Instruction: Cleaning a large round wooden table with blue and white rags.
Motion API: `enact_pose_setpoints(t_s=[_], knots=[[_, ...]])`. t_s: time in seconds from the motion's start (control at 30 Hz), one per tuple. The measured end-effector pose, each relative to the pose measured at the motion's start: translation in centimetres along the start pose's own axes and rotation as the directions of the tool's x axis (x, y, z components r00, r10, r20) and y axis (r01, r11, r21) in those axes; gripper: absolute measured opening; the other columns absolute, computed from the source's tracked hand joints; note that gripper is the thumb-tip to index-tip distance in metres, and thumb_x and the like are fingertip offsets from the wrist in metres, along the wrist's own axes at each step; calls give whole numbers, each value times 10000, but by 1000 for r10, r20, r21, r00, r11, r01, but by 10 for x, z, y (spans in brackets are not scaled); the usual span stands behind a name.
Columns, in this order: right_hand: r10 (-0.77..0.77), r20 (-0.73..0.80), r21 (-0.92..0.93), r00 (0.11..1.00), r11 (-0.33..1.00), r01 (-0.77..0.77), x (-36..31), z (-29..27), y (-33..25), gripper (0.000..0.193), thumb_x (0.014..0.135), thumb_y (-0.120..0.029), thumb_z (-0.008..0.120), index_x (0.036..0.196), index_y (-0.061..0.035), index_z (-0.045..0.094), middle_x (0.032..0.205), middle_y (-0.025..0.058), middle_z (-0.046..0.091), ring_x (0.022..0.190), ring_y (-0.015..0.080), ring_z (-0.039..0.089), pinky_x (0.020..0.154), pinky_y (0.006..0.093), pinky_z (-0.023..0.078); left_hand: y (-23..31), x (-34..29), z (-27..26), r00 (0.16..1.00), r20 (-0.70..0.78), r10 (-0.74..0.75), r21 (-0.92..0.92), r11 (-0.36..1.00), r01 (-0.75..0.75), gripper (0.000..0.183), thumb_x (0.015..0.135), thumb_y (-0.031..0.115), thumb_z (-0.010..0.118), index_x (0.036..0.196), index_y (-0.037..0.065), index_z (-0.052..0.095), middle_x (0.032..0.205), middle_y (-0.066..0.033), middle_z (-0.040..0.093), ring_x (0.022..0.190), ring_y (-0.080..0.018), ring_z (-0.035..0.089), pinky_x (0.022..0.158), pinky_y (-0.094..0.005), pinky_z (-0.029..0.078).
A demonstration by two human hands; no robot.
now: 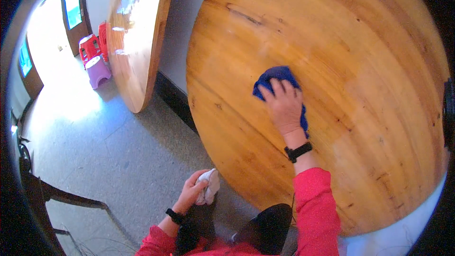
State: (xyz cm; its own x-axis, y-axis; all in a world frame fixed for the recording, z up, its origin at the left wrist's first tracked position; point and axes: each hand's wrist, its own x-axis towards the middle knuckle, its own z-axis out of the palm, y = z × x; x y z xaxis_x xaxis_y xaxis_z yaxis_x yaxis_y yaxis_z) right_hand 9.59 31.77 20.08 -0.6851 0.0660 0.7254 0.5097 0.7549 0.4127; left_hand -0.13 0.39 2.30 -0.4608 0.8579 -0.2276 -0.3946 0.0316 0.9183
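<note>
One blue cloth (279,72) | beneath splayed right hand (284,106) | on round tabletop (369,114) | left hand (192,190) clutching white cloth (210,187)

Blue cloth (277,72): its middle covered by the right hand (284,104); part of it hidden behind the wrist.
White cloth (212,185): partly covered by the left hand (192,190); some of that hand's fingers hidden.
Near tabletop (246,161): cut off at the upper edge.
Far tabletop (156,42): top cut off; grain lost in glare.
Red stools (88,47): partly hidden by the purple stool (98,72) and far tabletop.
Doorway (47,33): view beyond washed out.
Dark object at right rim (448,114): cut off; kind unclear.
</note>
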Motion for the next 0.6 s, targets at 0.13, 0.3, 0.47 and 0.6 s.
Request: enact_pose_setpoints(t_s=[0.13,0.3,0.47,0.6], knots=[[-138,109,118,985,985,125,-48,27,-39,237,819,-226,561,1020,-239,686,1157,8,585,1089,234,509,846,415,416,6,-4,2,1000,-16,1,-41,999,-2,406,882,87,565,1285,47,542,1159,-48,612,1042,-152,586,899,-300,482],[-272,259,249,927,946,208,-149,39,-58,222,818,-223,561,1004,-229,682,1156,12,588,1089,224,517,850,407,418,3,1,4,1000,-11,14,-51,999,-15,401,880,70,557,1279,44,544,1161,-51,612,1055,-153,582,913,-296,473],[-254,369,317,894,939,136,-213,-1,-45,229,813,-211,567,1014,-230,676,1155,8,586,1101,211,517,870,395,413,-4,1,4,998,-17,54,-41,998,-55,392,880,63,553,1272,41,545,1165,-55,613,1053,-156,586,917,-294,470],[-196,554,307,809,952,21,-253,-41,-17,317,839,-195,535,1130,-234,656,1251,42,583,1169,249,509,911,463,422,-6,6,12,1000,-6,26,-76,997,-26,380,889,74,556,1267,36,545,1146,-54,623,1042,-160,590,914,-300,473]])
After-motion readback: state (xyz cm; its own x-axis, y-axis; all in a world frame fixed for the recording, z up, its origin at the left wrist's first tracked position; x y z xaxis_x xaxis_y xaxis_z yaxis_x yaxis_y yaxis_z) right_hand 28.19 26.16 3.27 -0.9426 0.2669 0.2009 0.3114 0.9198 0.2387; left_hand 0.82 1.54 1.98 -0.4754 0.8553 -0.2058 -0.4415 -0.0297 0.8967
